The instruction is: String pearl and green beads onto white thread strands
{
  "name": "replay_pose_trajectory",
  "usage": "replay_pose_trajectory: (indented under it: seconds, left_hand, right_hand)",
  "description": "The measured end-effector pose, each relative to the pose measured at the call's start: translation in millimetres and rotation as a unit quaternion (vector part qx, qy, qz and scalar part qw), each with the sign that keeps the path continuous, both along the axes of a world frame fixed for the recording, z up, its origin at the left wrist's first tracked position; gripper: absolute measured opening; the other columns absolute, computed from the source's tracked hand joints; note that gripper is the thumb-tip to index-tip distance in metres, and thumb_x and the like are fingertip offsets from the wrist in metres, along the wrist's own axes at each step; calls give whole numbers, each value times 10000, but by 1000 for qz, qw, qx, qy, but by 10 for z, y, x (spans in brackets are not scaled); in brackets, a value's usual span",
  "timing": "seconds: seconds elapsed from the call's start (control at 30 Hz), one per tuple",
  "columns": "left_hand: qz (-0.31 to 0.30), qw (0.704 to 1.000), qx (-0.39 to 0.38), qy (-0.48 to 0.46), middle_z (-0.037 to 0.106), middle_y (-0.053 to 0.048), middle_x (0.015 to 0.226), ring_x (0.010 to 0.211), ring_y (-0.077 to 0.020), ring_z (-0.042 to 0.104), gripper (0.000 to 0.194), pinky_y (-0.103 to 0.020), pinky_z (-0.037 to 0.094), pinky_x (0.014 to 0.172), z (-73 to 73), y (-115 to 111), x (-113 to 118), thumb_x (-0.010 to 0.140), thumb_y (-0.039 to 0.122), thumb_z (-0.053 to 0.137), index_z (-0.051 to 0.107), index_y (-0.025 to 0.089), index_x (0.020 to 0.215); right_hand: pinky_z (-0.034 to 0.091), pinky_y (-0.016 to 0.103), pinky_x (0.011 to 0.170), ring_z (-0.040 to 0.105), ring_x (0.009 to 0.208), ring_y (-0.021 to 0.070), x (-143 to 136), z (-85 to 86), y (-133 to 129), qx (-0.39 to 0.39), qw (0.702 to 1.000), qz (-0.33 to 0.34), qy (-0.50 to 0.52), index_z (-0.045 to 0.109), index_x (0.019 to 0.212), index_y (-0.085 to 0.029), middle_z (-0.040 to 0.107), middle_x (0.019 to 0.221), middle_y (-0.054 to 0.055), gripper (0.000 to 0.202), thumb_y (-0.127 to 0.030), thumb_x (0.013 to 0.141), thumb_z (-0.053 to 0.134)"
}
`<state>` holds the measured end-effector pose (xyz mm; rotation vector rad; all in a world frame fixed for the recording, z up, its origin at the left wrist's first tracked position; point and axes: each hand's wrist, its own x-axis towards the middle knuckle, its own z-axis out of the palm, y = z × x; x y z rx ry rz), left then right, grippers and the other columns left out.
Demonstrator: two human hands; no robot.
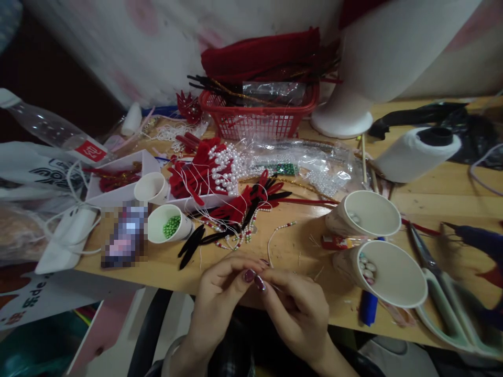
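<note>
My left hand (220,296) and my right hand (296,309) meet fingertip to fingertip over the table's front edge. Thumbs and index fingers are pinched together, and what lies between the left fingertips is too small to make out. A white thread (269,243) with small white, red and green beads (288,225) at its far end curves down the table to the fingers of my right hand. Just beyond my hands are more beaded strings (245,233), black leaf-shaped pieces (192,246) and red fuzzy pieces (236,207).
At right stand two paper cups, one with a few pale beads (356,217), one with several (367,269), beside scissors (444,293) and a blue glue gun (479,243). A cup of green beads (172,226), a phone (126,235) and a bottle (55,125) are left; a red basket (255,120) is behind.
</note>
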<state>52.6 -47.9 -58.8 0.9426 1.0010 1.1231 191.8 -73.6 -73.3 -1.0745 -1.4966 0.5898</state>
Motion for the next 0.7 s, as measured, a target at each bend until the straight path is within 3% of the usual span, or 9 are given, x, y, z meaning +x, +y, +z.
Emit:
replay_pose_trajectory:
  seconds: [0.13, 0.37, 0.53, 0.7]
  left_hand:
    - [17, 998, 38, 44, 739, -68, 861, 833, -174, 698, 113, -239, 580, 763, -35, 3, -46, 813, 321, 837, 817, 210, 799]
    - [19, 997, 77, 20, 696, -46, 849, 815, -152, 669, 40, -218, 545, 734, -102, 15, -85, 804, 244, 843, 809, 228, 790]
    - [-9, 997, 78, 2, 673, -17, 831, 784, -129, 647, 51, -207, 519, 720, -80, 21, -65, 800, 235, 851, 805, 254, 795]
    - [-2, 990, 135, 40, 615, -13, 832, 796, -132, 612, 39, -218, 506, 723, -60, 22, -65, 802, 280, 853, 817, 281, 786]
  right_hand:
    - [486, 136, 476, 602, 447, 59, 5, 24, 6, -7, 1000, 21, 14, 706, 1006, -193, 750, 692, -34, 196, -65, 905, 597]
    - [469, 155, 465, 589, 425, 68, 14, 20, 37, -10, 999, 49, 7, 712, 1073, -229, 736, 666, -42, 254, -79, 916, 580]
    - [467, 165, 473, 597, 442, 79, 28, 6, 15, -15, 999, 36, -1, 684, 1040, -238, 707, 651, -55, 199, -108, 927, 586]
    - [469, 168, 468, 608, 444, 85, 34, 25, -4, -24, 998, 51, -6, 666, 1037, -252, 689, 635, -69, 212, -98, 936, 560]
